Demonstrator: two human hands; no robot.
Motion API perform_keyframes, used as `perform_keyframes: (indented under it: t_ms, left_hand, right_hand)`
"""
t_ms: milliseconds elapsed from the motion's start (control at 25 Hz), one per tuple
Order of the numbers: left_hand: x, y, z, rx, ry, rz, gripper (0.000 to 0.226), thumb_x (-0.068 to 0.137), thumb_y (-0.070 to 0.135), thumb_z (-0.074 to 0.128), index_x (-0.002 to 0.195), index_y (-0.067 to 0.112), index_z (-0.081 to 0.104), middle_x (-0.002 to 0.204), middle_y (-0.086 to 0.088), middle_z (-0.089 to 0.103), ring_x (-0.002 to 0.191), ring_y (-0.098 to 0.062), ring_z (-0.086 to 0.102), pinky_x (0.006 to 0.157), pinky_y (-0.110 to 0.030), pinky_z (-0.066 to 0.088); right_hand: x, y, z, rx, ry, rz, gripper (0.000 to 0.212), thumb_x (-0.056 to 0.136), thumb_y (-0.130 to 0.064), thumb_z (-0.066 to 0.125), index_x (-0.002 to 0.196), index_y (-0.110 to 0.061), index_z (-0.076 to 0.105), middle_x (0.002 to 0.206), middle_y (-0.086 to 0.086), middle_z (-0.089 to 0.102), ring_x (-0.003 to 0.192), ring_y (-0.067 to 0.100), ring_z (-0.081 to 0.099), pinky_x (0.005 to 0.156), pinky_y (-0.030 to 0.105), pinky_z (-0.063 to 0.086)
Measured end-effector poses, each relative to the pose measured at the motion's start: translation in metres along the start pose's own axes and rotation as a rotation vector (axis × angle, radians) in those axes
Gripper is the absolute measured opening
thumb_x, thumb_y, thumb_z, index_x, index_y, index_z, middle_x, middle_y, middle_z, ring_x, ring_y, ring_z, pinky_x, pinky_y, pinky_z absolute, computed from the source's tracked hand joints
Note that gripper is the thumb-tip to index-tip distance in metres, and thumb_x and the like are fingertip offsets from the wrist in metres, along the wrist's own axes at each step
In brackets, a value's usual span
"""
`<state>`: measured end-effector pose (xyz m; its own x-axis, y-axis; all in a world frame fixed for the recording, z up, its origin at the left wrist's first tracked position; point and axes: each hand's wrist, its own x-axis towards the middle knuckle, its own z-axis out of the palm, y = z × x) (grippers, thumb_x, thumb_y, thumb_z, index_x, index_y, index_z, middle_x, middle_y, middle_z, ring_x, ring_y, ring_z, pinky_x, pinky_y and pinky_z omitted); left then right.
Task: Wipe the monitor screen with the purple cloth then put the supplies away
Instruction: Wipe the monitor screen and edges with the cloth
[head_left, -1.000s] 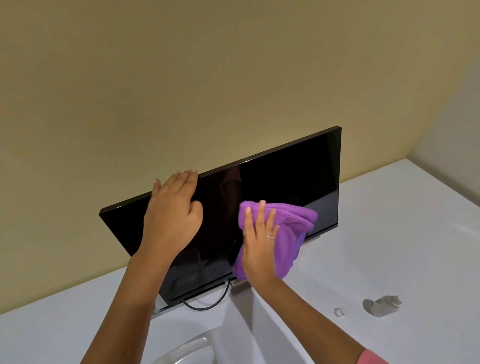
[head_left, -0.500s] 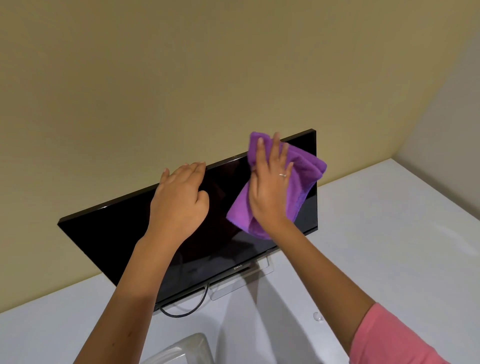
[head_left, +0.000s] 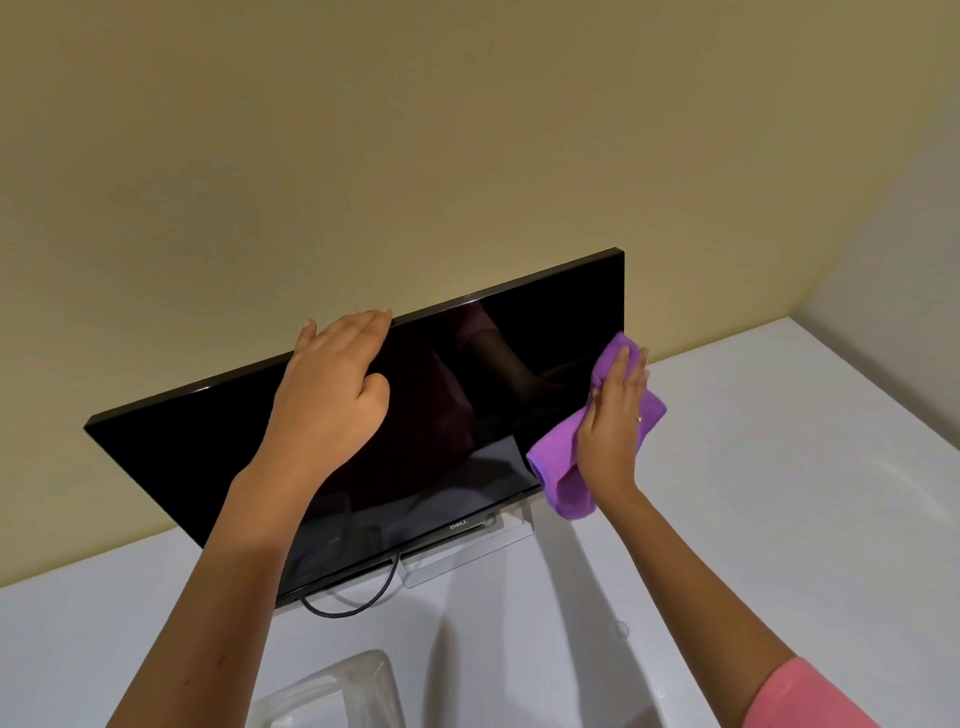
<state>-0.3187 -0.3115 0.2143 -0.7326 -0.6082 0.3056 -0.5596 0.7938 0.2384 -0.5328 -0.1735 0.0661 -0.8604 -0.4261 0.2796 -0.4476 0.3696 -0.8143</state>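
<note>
A black monitor (head_left: 467, 405) stands on a white table, its dark screen facing me and its stand (head_left: 467, 551) below. My left hand (head_left: 332, 395) rests flat over the top edge and upper screen, fingers together, holding nothing. My right hand (head_left: 615, 415) presses the purple cloth (head_left: 558, 467) against the screen's right edge, with part of the cloth hanging past the frame.
A black cable (head_left: 358, 605) loops under the monitor. A clear plastic container (head_left: 337, 691) sits at the near edge of the white table (head_left: 779, 493). A small clear cap (head_left: 622, 630) lies on the table to the right. A beige wall stands close behind.
My right hand swept the cloth from low centre up to the top right, then down to the screen's right edge. The left hand stayed on the top edge.
</note>
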Motion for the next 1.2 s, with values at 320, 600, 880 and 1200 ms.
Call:
perform_keyframes:
  t_ms: [320,600,880,1200]
  left_hand:
    - [-0.002,0.004,0.0,0.005,0.011,-0.012,0.068,0.075,0.015,0.031,0.143,0.011,0.038,0.146,-0.008,0.043,0.139,-0.022,0.032,0.117,-0.042,0.004]
    - [-0.003,0.006,0.003,0.018,0.023,-0.01,0.067,0.076,0.015,0.032,0.142,0.01,0.038,0.146,-0.009,0.044,0.138,-0.023,0.033,0.117,-0.042,0.004]
    - [-0.004,0.002,0.001,0.041,0.008,0.01,0.067,0.077,0.016,0.031,0.143,0.011,0.036,0.146,-0.008,0.043,0.139,-0.022,0.032,0.115,-0.037,0.003]
    - [-0.047,-0.009,0.002,0.306,0.206,-0.351,0.055,0.087,0.029,0.034,0.138,0.01,0.04,0.146,-0.018,0.039,0.139,-0.039,0.026,0.106,-0.069,0.007]
  right_hand:
    - [-0.055,0.068,0.006,-0.206,-0.237,0.2,0.079,0.093,0.005,0.047,0.151,-0.02,-0.002,0.161,0.007,0.001,0.139,0.034,0.029,0.103,0.04,0.039]
    - [-0.059,0.099,-0.011,-0.636,-0.427,0.126,0.081,0.092,-0.002,0.051,0.151,-0.019,-0.001,0.153,0.011,0.026,0.117,0.029,0.054,0.078,0.026,0.053]
    - [-0.028,0.106,-0.047,-0.932,-0.517,-0.234,0.062,0.093,-0.011,0.046,0.149,-0.017,0.021,0.128,0.01,0.051,0.1,0.025,0.057,0.072,0.03,0.052]
    - [-0.002,0.116,-0.07,-0.989,-0.617,-0.434,0.052,0.093,-0.021,0.05,0.143,-0.025,0.034,0.125,0.007,0.053,0.099,0.026,0.059,0.078,0.032,0.053]
